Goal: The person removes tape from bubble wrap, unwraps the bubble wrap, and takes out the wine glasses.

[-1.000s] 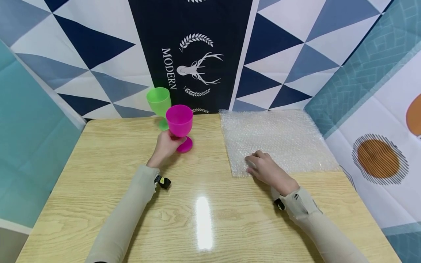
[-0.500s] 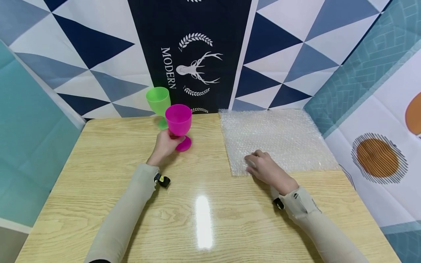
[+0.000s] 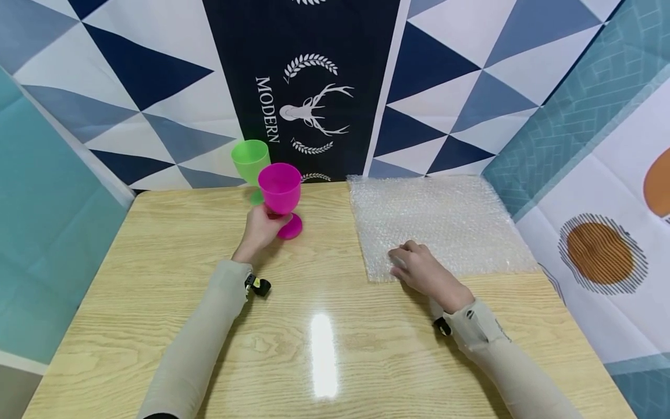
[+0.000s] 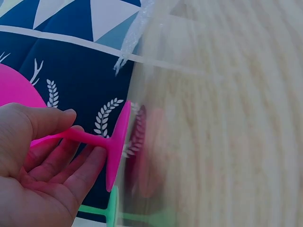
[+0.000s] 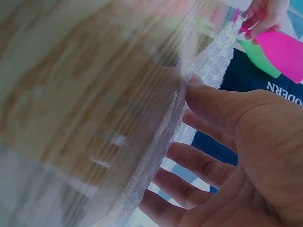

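A magenta plastic goblet [image 3: 280, 189] is held upright in my left hand [image 3: 260, 228], the thumb and fingers around its stem. In the left wrist view the goblet's round foot [image 4: 117, 149] shows close over the table, just beyond the fingertips. Right behind it stands a lime-green goblet [image 3: 250, 160], partly covered by the magenta one. My right hand [image 3: 423, 267] rests on the near left part of a clear sheet of bubble wrap [image 3: 445, 221]. Its fingers are loosely bent and spread, with fingertips [image 5: 195, 79] on the sheet and nothing gripped between them.
The bubble wrap lies flat at the back right of the light wooden table [image 3: 251, 349]. A patterned wall covering [image 3: 314, 116] rises behind the table, with more panels on both sides.
The left hand has shifted the magenta goblet slightly left and back, toward the green one. The right hand and the bubble wrap have stayed put.
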`<control>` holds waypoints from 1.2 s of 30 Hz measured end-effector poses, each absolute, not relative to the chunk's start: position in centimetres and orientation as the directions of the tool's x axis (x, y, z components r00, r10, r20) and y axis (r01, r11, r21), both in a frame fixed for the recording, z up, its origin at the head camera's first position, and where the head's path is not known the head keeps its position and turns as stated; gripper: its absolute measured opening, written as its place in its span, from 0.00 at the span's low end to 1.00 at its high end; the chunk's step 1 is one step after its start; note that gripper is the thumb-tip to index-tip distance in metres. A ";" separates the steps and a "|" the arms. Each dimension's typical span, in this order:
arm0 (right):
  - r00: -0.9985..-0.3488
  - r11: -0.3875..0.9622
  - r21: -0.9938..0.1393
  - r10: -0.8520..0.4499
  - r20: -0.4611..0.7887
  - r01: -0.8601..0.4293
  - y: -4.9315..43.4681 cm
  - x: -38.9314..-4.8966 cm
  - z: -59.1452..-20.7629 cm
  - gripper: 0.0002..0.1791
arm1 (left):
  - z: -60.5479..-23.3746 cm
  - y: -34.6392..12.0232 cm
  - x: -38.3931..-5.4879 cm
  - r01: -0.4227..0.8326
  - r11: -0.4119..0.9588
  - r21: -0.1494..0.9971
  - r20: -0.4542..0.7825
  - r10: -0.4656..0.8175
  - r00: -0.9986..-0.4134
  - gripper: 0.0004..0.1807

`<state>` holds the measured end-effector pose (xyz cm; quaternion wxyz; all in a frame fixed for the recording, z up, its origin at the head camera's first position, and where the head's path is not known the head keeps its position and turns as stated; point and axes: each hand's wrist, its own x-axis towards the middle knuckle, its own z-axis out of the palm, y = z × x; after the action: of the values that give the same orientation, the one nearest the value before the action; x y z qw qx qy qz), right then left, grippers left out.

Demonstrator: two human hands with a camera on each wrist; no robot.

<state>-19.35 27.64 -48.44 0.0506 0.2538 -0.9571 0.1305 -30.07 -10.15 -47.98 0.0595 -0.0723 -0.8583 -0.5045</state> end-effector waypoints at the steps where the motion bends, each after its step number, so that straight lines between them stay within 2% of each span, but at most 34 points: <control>1: -0.866 0.837 -0.223 -0.474 0.161 -0.500 27.6 -19.3 -48.4 0.18 | -47.9 -10.2 -30.1 0.180 0.475 0.861 0.171 0.062 -0.983 0.18; 9: -0.886 0.857 -0.227 -0.446 0.124 -0.463 27.7 -19.3 -48.2 0.19 | -47.6 -10.2 -30.4 0.160 0.478 0.863 0.151 0.057 -0.987 0.19; 36: -0.859 0.836 -0.204 -0.482 0.175 -0.510 27.5 -19.4 -48.4 0.17 | -48.8 -9.9 -30.8 0.185 0.445 0.876 0.163 0.087 -0.983 0.17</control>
<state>-19.37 27.48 -48.37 0.0583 0.2594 -0.9562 0.1223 -30.76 -9.87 -48.81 0.0471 -0.0802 -0.8488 -0.5205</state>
